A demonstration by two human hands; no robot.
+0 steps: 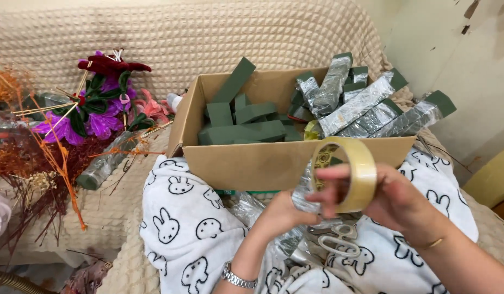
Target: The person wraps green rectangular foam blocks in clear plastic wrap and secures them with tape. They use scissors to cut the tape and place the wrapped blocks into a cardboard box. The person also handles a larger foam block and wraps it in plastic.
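My right hand holds a roll of clear yellowish tape upright, just in front of a cardboard box. My left hand grips a foam block wrapped in clear plastic, partly hidden behind the tape roll. Inside the box lie several dark green foam blocks on the left and several plastic-wrapped blocks leaning on the right rim. Scissors with pale handles rest on my lap below both hands.
A white blanket with cartoon prints covers my lap. To the left lie purple and red artificial flowers, dried orange stems and one wrapped block on a beige textured cover.
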